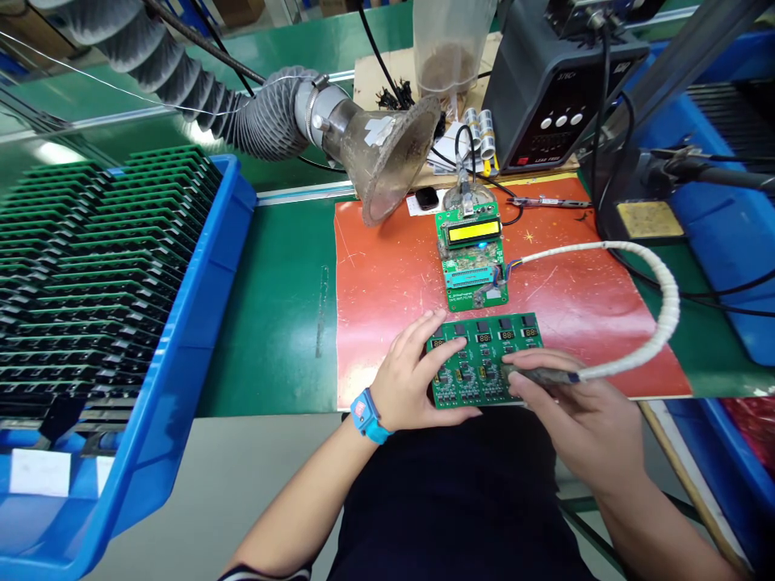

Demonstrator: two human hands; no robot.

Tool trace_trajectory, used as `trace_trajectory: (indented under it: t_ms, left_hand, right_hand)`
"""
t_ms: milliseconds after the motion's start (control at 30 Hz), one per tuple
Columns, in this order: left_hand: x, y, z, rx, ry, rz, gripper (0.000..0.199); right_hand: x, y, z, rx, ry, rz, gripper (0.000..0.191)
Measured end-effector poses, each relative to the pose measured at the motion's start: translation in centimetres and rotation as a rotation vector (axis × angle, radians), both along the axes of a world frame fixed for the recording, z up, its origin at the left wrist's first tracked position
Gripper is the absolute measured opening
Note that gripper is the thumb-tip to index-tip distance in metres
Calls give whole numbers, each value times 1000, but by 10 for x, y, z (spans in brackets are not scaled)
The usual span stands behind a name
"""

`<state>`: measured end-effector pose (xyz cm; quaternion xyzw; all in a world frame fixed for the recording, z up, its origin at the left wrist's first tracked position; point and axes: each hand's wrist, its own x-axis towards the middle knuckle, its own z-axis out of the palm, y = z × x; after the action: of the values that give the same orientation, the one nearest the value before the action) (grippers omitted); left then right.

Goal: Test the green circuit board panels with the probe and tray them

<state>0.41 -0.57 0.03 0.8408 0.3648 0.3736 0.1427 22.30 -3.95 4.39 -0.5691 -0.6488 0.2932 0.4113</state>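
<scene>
A green circuit board panel (472, 355) with a row of small digit displays lies at the front edge of the red mat. My left hand (417, 371) grips its left end, thumb along the near edge and fingers over the top. In my right hand (587, 411) is a dark probe (542, 374), pinched between thumb and fingers, its tip over the right part of the panel. The tip's exact contact is hidden by my fingers. From the probe a white wrapped cable (669, 298) curves back to a green programmer board (477, 300) with a lit yellow screen (474, 232).
On the left stands a blue bin (236, 194) with stacked green boards (121, 266). A fume extraction hood (387, 161) hangs over the red mat (381, 323). Behind are a black soldering station (557, 97), a soldering iron (550, 202) and a small black square object (427, 198).
</scene>
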Motion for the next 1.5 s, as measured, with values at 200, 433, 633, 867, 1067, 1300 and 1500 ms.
trace_trajectory:
  t_ms: [200,433,633,867,1067,1300,1500]
  left_hand:
    - [0,0,0,7,2,6,86]
    - [0,1,0,16,10,6,85]
    - [0,1,1,6,3,1,85]
    - [1,1,0,3,-8,-5,86]
    - [0,1,1,-8,-10,-9,86]
    - [0,0,3,0,-11,-1,83]
    - [0,0,2,-13,-10,1,85]
  right_hand:
    - [1,-1,-2,-5,12,5,12]
    - [1,0,-1,-11,9,-3,10]
    - [0,1,1,-16,-28,-11,10]
    - [1,-1,5,-83,16,-23,12]
    - [-13,-2,6,-7,95,18,11]
    - [-21,1,0,41,5,49,11]
    - [-23,2,4,38,-64,54,9]
